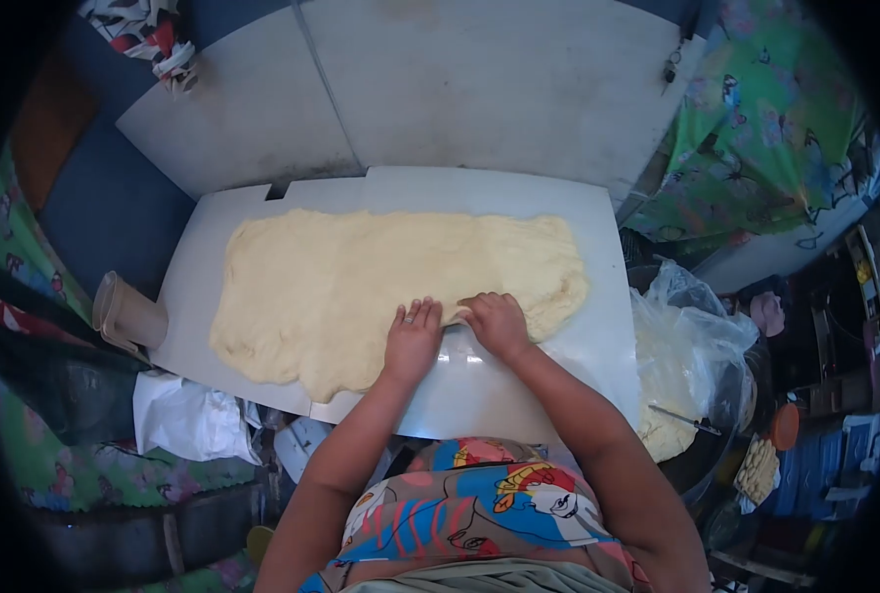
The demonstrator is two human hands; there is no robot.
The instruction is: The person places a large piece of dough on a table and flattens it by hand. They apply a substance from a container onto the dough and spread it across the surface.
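Note:
A wide, pale yellow sheet of dough [361,277] lies flattened across a white work board [479,381]. At its near edge my left hand [415,338] rests on the dough with fingers stretched forward, a ring on one of them. Just to the right, my right hand [495,324] has its fingers curled around the dough's near edge, which is slightly lifted there. The two hands are close together but apart. The dough's right end looks thicker and lumpy.
A plastic pitcher [128,311] stands at the board's left edge, above a white sack [191,415]. To the right, a large dark basin holds more dough [665,435] under clear plastic [692,316], with a thin utensil [682,419] on it. A pale wall panel [460,89] rises behind the board.

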